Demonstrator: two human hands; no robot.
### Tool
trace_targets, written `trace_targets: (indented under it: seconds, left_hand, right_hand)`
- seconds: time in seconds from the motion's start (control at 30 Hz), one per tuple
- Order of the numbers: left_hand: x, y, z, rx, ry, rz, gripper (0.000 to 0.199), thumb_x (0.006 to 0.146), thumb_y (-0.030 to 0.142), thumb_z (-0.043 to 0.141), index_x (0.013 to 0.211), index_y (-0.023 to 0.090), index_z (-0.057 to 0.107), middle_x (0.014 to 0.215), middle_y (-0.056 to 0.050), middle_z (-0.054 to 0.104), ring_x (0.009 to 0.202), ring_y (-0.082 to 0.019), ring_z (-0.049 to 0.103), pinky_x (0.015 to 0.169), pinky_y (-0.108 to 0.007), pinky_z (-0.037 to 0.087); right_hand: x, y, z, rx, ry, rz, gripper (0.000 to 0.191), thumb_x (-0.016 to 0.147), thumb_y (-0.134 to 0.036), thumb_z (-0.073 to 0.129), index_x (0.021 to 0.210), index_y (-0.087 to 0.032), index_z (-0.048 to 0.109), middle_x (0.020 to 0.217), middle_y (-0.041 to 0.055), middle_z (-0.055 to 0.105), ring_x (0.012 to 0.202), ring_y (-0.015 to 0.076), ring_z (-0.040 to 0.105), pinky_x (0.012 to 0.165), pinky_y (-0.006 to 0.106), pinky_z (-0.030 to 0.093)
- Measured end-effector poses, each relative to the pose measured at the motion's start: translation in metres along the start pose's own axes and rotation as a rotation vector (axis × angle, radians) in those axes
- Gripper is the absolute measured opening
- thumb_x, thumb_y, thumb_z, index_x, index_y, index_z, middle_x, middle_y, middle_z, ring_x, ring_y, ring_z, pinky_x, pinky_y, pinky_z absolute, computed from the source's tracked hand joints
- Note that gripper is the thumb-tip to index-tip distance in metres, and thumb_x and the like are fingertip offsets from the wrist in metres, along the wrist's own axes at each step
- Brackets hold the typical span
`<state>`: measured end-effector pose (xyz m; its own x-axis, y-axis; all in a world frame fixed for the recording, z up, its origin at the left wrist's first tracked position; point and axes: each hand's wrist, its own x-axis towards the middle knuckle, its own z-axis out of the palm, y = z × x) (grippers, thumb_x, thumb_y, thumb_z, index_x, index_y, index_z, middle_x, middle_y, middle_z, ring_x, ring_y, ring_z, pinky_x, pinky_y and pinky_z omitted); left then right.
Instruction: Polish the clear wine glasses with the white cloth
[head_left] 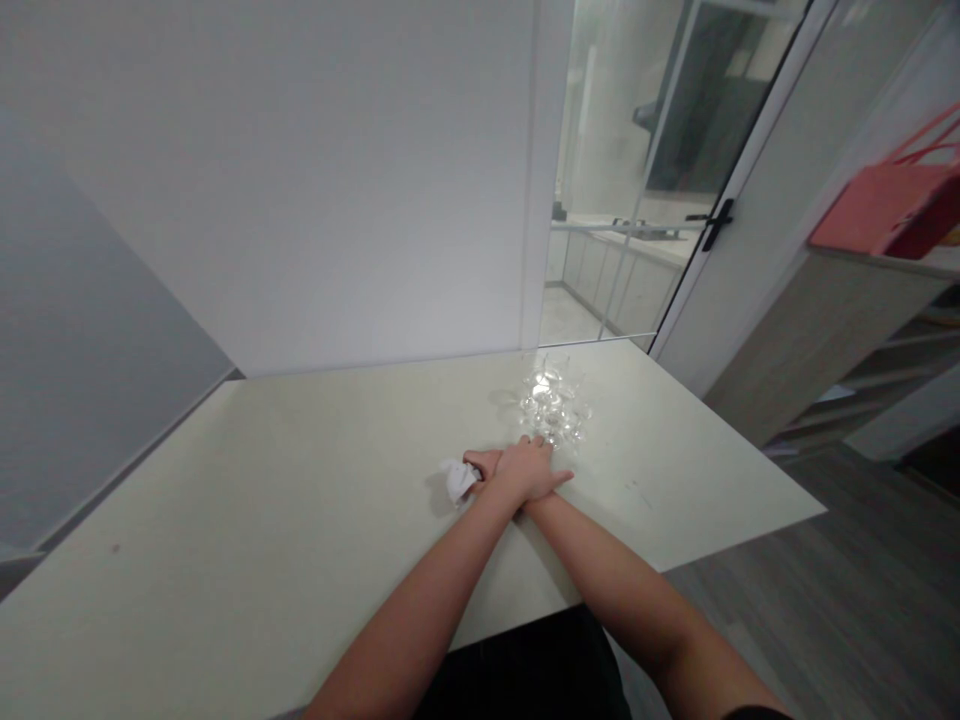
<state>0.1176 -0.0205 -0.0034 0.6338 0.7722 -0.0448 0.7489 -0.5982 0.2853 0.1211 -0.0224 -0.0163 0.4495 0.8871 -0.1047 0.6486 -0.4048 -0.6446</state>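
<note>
My forearms cross over the pale tabletop. My left hand (pixel 527 468) lies across my right wrist, its thumb stretched out to the right and its fingers pointing forward, holding nothing that I can see. From beneath it my right hand (pixel 484 464) reaches to the left, closed on a crumpled white tissue (pixel 458 481) that sticks out of the fingers near the table surface. Part of the right hand is hidden under the left. Just beyond the left fingertips stands a group of clear, shiny glass-like pieces (pixel 553 405), too blurred to tell apart.
The white table (pixel 262 520) meets a plain white wall at the back. Behind it at right is a glass-paned door with a black handle (pixel 716 222). A pink bag (pixel 874 210) sits on a wooden shelf unit (pixel 817 320) at far right.
</note>
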Motion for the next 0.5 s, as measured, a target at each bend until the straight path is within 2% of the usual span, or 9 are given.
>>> trace_targets:
  seconds: [0.1, 0.23, 0.4, 0.5]
  left_hand:
    - [-0.0002, 0.0011, 0.0001, 0.046, -0.006, -0.005, 0.06, 0.075, 0.065, 0.046, 0.115, 0.022, 0.057, 0.124, -0.013, 0.053, 0.112, -0.033, 0.048, 0.091, -0.047, 0.039]
    - [-0.0003, 0.001, -0.0001, 0.072, -0.025, -0.006, 0.061, 0.076, 0.066, 0.044, 0.117, 0.023, 0.056, 0.126, -0.012, 0.051, 0.113, -0.031, 0.048, 0.092, -0.045, 0.039]
    - [0.0009, 0.0015, 0.0009, 0.08, -0.022, 0.012, 0.063, 0.077, 0.065, 0.043, 0.121, 0.022, 0.053, 0.129, -0.012, 0.049, 0.115, -0.032, 0.046, 0.092, -0.046, 0.039]
    - [0.001, 0.003, 0.0012, 0.076, -0.011, -0.002, 0.063, 0.076, 0.065, 0.044, 0.121, 0.022, 0.053, 0.129, -0.013, 0.049, 0.116, -0.033, 0.045, 0.091, -0.046, 0.04]
  right_hand:
    - [-0.0007, -0.0009, -0.002, 0.023, 0.065, 0.076, 0.055, 0.069, -0.058, 0.062, 0.11, -0.022, 0.063, 0.124, 0.0194, 0.05, 0.123, 0.0354, 0.035, 0.089, 0.055, 0.033]
    - [-0.0011, -0.0015, -0.0033, -0.006, 0.044, 0.09, 0.055, 0.069, -0.059, 0.061, 0.11, -0.022, 0.063, 0.123, 0.0192, 0.052, 0.123, 0.0347, 0.036, 0.088, 0.055, 0.034]
    - [-0.0044, -0.0035, -0.0062, -0.183, 0.03, 0.119, 0.079, 0.054, -0.061, 0.07, 0.12, -0.019, 0.057, 0.133, 0.0225, 0.042, 0.127, 0.0381, 0.03, 0.09, 0.057, 0.033]
    - [-0.0052, -0.0038, -0.0056, -0.255, 0.024, 0.094, 0.085, 0.049, -0.061, 0.072, 0.12, -0.019, 0.055, 0.135, 0.0222, 0.039, 0.128, 0.0388, 0.028, 0.091, 0.059, 0.031]
